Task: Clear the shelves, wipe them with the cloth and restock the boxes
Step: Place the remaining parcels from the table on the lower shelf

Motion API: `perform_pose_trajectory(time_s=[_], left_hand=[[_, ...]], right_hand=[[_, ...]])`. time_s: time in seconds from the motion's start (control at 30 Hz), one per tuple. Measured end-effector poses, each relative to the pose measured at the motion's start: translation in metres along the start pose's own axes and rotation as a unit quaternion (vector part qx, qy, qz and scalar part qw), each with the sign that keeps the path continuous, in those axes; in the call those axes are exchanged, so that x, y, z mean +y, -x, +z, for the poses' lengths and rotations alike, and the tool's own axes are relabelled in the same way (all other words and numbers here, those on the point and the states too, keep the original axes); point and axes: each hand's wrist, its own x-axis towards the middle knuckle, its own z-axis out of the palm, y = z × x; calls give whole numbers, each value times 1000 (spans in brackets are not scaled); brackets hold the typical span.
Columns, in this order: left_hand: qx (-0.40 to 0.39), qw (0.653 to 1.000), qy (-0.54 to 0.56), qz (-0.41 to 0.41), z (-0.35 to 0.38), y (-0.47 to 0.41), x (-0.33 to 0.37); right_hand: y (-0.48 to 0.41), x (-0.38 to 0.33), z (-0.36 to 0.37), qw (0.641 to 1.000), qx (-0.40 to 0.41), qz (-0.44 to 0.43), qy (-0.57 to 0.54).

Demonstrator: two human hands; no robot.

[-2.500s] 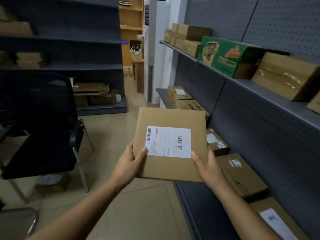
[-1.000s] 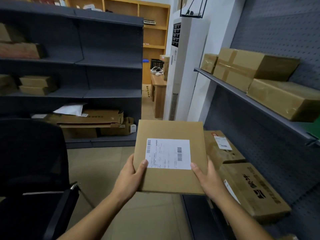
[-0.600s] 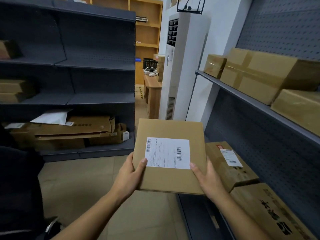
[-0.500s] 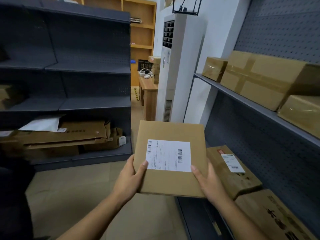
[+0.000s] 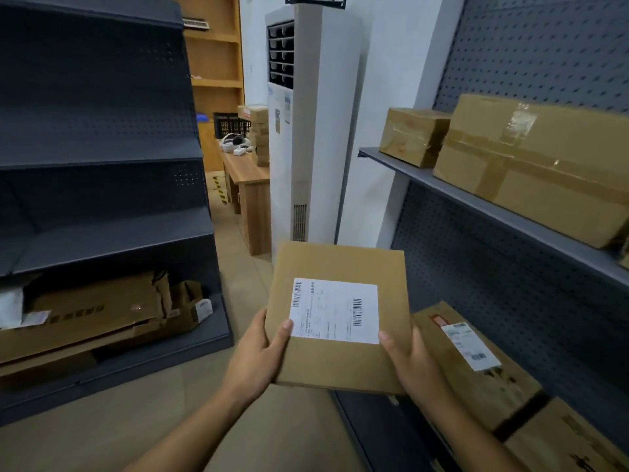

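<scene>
Now, left hand [image 5: 258,354] and right hand [image 5: 413,366] both grip the box [image 5: 340,264]; carry it level, set it down squarely.

At twelve o'clock I've got a tall white air conditioner [image 5: 313,131]. At eleven, a wooden desk [image 5: 250,185] carries a white headset [image 5: 235,144] and a black crate [image 5: 229,124], with a wooden bookcase [image 5: 214,56] behind.

Two hands [image 5: 253,364] [image 5: 415,367], one held box [image 5: 340,264], two grey racks [image 5: 102,247] [image 5: 510,274].
</scene>
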Motion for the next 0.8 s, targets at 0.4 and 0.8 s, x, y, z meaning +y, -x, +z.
perform_pose_trajectory(time_s=[0.4,0.8], left_hand=[[-62,998,1,-5,43,-190,-10],[-136,990,-24,20,104,-351,-10]], right_hand=[[-165,41,26,997,18,59,-49],[-283,73,24,988,66,128,-46]])
